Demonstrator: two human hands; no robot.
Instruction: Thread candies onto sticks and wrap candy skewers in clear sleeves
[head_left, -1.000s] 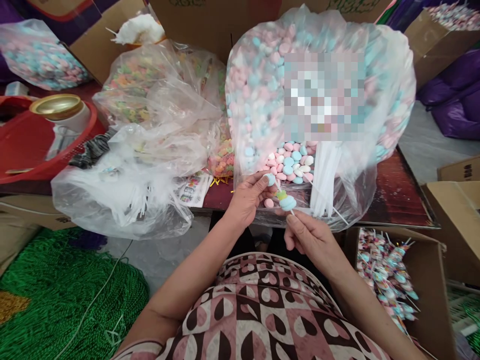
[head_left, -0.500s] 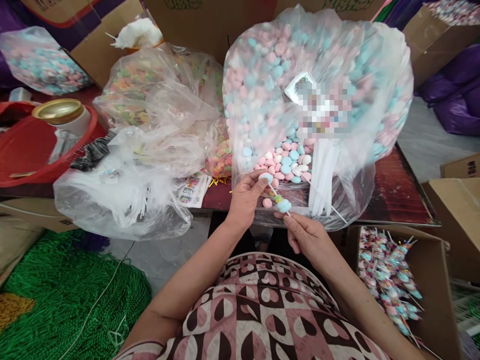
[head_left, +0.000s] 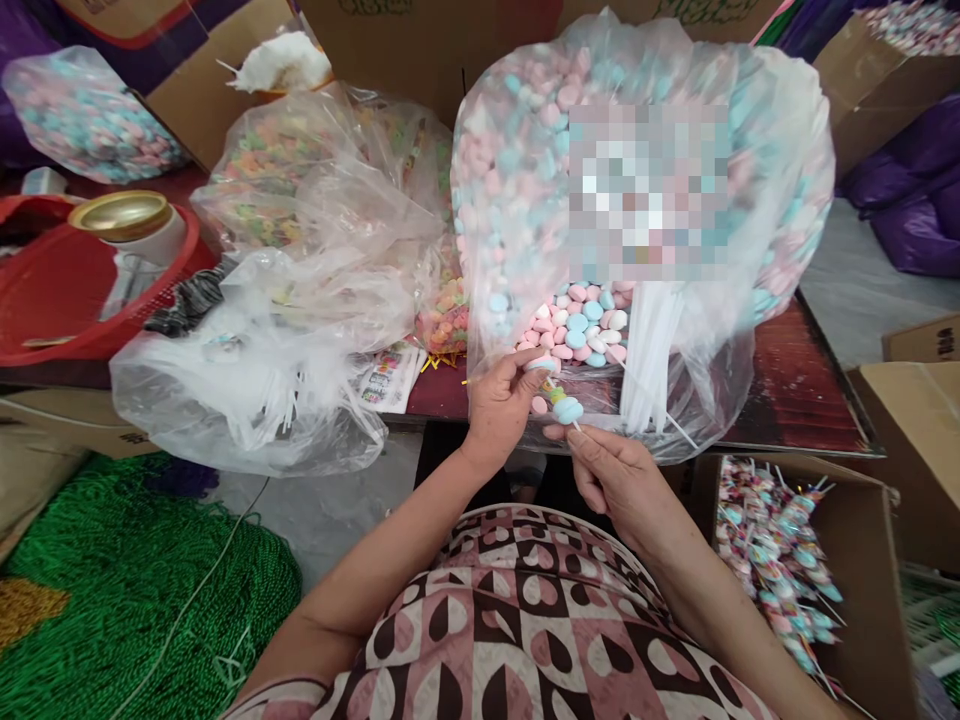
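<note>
My right hand [head_left: 611,475] pinches the lower end of a thin white stick [head_left: 556,392] that carries a pale blue candy [head_left: 570,410] and a small yellow-green one above it. My left hand [head_left: 501,402] pinches another pale candy [head_left: 541,362] at the stick's upper tip. Both hands work at the table's front edge, just before a big clear bag [head_left: 637,200] of pink, blue and white candies. Loose candies [head_left: 581,325] and a bundle of white sticks [head_left: 649,355] lie in the bag's open mouth.
Clear bags of orange-green candy [head_left: 300,170] and crumpled plastic [head_left: 247,370] fill the left of the table. A red basket [head_left: 52,290] with a gold-lidded jar [head_left: 124,220] stands far left. A cardboard box of finished candy sticks [head_left: 780,560] sits lower right. Green netting [head_left: 112,590] lies lower left.
My left hand has brought the pale candy down onto the stick's tip, and the two hands have drawn slightly closer together. The stick stays in my right hand.
</note>
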